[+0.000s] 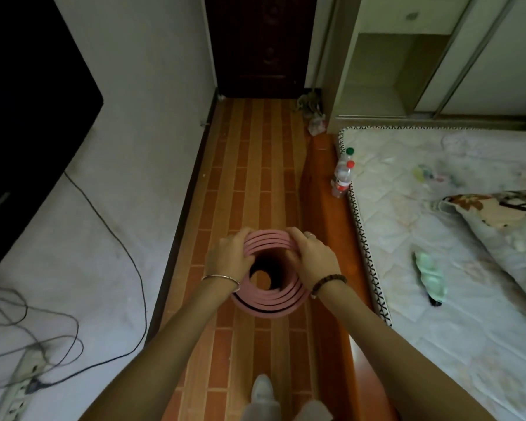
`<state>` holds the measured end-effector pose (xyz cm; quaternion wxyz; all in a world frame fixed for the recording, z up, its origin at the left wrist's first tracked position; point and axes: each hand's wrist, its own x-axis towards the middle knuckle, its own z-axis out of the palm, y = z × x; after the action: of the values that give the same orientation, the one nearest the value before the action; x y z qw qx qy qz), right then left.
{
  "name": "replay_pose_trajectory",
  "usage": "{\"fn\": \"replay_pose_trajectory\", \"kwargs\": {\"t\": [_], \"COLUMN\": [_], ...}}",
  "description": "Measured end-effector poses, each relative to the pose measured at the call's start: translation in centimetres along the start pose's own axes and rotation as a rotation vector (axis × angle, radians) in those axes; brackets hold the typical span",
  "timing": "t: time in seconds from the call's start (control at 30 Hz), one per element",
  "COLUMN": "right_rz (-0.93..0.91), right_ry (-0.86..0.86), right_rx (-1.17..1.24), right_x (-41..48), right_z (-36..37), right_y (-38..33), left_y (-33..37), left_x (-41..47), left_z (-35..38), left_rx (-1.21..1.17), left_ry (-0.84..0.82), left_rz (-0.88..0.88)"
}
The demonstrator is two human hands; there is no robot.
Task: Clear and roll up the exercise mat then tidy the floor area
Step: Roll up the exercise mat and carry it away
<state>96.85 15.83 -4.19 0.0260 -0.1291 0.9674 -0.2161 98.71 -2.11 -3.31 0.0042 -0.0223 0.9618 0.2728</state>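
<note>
A pink exercise mat is rolled into a loose coil and stands on end on the wooden floor, so I look down into its dark hollow. My left hand grips the upper left rim of the coil, fingers curled over the layers. My right hand grips the upper right rim the same way. Both forearms reach down from the bottom of the view and cover parts of the coil's sides.
A bed with a white mattress and orange wooden frame fills the right. Two plastic bottles stand on the frame ledge. A white wall, cables and a power strip lie left. A dark door closes the corridor; litter sits nearby.
</note>
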Motion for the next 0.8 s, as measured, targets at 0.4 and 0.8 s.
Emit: {"fn": "replay_pose_trajectory", "kwargs": {"t": [0.4,0.8], "right_rz": [0.027,0.045], "right_ry": [0.065,0.022], "right_rx": [0.015,0.023], "right_x": [20.7,43.9], "right_z": [-1.7,-3.0], "right_y": [1.7,4.8], "left_y": [-1.2,-1.2], "left_x": [21.0,43.2], "left_z": [-1.9,-1.2], "left_rx": [0.023,0.093], "left_ry": [0.090,0.115], "left_rz": [0.019,-0.113]}}
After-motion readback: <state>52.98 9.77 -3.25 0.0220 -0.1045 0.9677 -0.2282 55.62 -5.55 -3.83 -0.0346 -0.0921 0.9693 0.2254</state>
